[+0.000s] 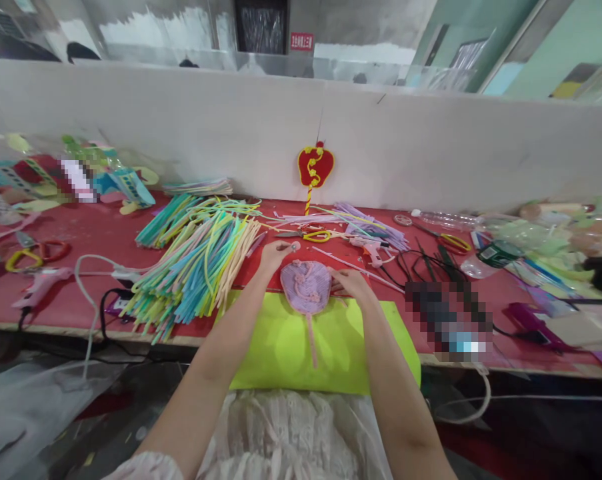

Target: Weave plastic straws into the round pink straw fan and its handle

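The head camera looks down across the table (108, 230).

High on the far wall (361, 23), a red sign (301, 41) carries white Chinese characters, apparently "卫生间请上三楼", the fourth blurred. The green label (501, 253) at right is illegible.

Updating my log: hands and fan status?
Left hand pinching small piece. Right hand at edge of fan. Fan handle over green sheet. Scissors beyond, apparently clear.

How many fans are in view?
2: the red fan, upright by the partition; the purple fan, between the left hand and right hand. Others may be hidden.
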`<action>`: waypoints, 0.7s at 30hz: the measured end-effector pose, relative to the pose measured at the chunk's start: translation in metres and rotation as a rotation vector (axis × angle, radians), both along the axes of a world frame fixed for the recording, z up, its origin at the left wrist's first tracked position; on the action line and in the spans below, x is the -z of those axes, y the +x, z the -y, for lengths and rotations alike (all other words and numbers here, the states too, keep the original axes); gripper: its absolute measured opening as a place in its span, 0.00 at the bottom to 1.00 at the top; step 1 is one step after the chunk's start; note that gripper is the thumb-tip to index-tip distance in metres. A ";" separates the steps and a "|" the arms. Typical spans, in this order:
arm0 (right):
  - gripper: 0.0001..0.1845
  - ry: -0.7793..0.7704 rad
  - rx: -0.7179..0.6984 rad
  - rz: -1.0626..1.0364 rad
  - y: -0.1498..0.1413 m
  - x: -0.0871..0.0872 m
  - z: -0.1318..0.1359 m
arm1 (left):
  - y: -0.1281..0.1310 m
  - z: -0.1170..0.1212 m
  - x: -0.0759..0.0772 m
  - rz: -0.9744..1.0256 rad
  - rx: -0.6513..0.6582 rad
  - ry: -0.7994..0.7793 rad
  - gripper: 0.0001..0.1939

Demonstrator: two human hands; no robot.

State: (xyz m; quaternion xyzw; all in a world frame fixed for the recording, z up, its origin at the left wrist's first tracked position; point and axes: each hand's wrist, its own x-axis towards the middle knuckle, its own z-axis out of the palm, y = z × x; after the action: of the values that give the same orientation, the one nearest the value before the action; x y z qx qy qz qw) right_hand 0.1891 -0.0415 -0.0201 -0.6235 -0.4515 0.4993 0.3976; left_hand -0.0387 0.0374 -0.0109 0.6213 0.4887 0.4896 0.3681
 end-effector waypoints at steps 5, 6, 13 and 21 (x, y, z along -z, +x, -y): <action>0.11 0.111 -0.094 0.074 -0.010 -0.005 0.001 | 0.002 0.000 0.002 0.015 0.028 -0.022 0.17; 0.11 0.149 -0.101 0.055 -0.012 -0.005 0.001 | 0.003 0.000 0.002 0.023 0.017 -0.026 0.17; 0.16 0.293 -0.013 -0.260 -0.031 -0.008 0.005 | 0.003 0.004 -0.008 0.200 0.006 -0.059 0.18; 0.17 0.556 0.111 -0.211 -0.035 -0.015 0.004 | 0.015 -0.001 -0.052 0.322 0.125 -0.020 0.18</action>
State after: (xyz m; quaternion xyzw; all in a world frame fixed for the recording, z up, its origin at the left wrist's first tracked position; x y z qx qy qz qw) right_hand 0.1542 -0.0457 -0.0047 -0.4594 -0.4922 0.3961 0.6244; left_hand -0.0242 0.0384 0.0412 0.5603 0.3886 0.5540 0.4776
